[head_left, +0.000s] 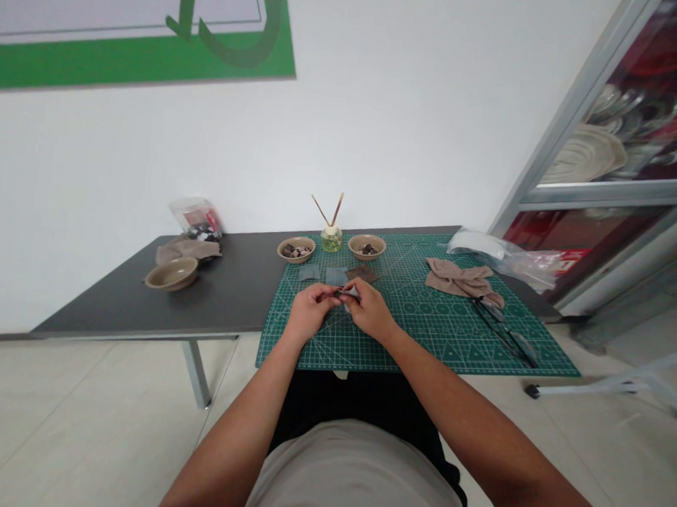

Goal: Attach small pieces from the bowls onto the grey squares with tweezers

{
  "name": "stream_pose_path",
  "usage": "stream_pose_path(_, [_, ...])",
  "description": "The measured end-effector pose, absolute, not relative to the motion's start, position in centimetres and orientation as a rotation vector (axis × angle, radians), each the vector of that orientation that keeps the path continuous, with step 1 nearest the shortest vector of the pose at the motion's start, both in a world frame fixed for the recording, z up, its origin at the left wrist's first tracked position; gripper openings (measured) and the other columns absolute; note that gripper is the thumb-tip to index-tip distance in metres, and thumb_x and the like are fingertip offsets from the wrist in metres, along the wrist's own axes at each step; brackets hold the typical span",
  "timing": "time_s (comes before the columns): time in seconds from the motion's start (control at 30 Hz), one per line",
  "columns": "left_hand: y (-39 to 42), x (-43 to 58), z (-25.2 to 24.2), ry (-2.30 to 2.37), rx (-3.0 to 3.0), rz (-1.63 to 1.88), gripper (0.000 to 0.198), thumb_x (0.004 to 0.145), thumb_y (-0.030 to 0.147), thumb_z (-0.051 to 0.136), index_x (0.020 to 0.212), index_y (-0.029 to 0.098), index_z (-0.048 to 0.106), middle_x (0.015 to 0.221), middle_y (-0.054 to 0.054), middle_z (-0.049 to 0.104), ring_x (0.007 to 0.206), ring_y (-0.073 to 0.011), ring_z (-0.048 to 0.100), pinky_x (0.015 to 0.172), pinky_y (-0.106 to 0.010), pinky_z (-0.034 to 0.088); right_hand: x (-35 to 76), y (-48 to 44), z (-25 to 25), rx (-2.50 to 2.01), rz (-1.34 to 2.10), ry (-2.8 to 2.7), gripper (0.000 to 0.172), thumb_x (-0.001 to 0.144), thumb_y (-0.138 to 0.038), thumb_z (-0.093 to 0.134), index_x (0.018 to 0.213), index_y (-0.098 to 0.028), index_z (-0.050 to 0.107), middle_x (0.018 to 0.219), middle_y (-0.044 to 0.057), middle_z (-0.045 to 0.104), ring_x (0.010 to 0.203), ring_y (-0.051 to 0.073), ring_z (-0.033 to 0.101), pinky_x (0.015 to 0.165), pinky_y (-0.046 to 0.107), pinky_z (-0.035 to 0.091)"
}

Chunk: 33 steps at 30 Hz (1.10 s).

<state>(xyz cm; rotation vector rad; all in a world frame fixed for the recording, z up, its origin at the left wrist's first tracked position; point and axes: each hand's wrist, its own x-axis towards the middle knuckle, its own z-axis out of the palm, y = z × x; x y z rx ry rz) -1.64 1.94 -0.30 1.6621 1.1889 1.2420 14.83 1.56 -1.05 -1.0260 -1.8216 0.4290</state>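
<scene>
While left fingers [323,301] and right fingers [364,288] pinch a grey piece [350,291], the mat's near edge [347,366] lies apart.

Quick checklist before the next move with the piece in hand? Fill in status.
1. Piece held: ok. The left hand and right hand both have fingertips on the small grey piece.
2. Inside of the piece visible: cannot tell. Fingers cover much of it.
3. Area just beyond the hands free: not ok. Flat patches lie there on the green mat.
4. Supply bowls upright: ok. The left bowl and right bowl stand upright, small pieces inside.
5. Diffuser bottle standing: ok. It is upright between those bowls, apart from the hands.
</scene>
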Motion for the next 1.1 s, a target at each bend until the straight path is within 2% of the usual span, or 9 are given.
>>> stream_pose_path(0.27, [2.03,-1.54,-0.29,1.111,1.494,1.252,0.022,0.063,0.020,0.068,0.085,0.017,0.072,0.069,0.000,0.067,0.065,-0.0137,0.059,0.067,-0.027,0.047,14.75,1.83,-1.16,-0.985,0.428,-1.854,0.005,0.088,-0.020,0.051,0.093,-0.021,0.053,0.091,0.005,0.064,0.086,0.019,0.059,0.078,0.032,0.044])
stream_pose_path(0.53, [2.16,-1.55,-0.62,1.139,1.567,1.276,0.020,0.064,0.021,0.070,0.083,0.017,0.073,0.069,0.001,0.065,0.065,-0.0127,0.056,0.066,-0.025,0.044,14.89,1.63,-1.02,-1.046,0.392,-1.822,0.004,0.085,-0.020,0.056,0.089,-0.021,0.055,0.086,0.004,0.064,0.080,0.018,0.060,0.075,0.031,0.045])
stream_pose_path(0.73, [2.11,-1.62,-0.49,1.165,1.579,1.274,0.019,0.064,0.022,0.070,0.083,0.017,0.073,0.070,0.001,0.065,0.066,-0.0129,0.056,0.067,-0.026,0.044,14.75,1.87,-1.18,-1.002,0.409,-1.859,0.007,0.087,-0.018,0.053,0.093,-0.021,0.055,0.092,0.005,0.065,0.087,0.019,0.060,0.079,0.032,0.045])
stream_pose_path(0.97, [1.94,-1.50,-0.39,1.175,1.622,1.260,0.019,0.065,0.022,0.070,0.083,0.018,0.072,0.066,0.002,0.062,0.063,-0.0121,0.053,0.064,-0.025,0.043,14.90,1.58,-0.93,-1.064,0.382,-1.826,0.005,0.084,-0.018,0.057,0.087,-0.021,0.056,0.086,0.004,0.065,0.081,0.019,0.060,0.076,0.032,0.045])
stream_pose_path(1.1, [1.83,-1.52,-0.10,1.191,1.624,1.264,0.018,0.065,0.022,0.070,0.082,0.018,0.072,0.065,0.003,0.060,0.062,-0.0117,0.053,0.064,-0.025,0.043,14.76,1.61,-1.04,-1.017,0.379,-1.829,0.007,0.085,-0.017,0.056,0.090,-0.021,0.056,0.090,0.005,0.065,0.085,0.019,0.061,0.078,0.032,0.045])
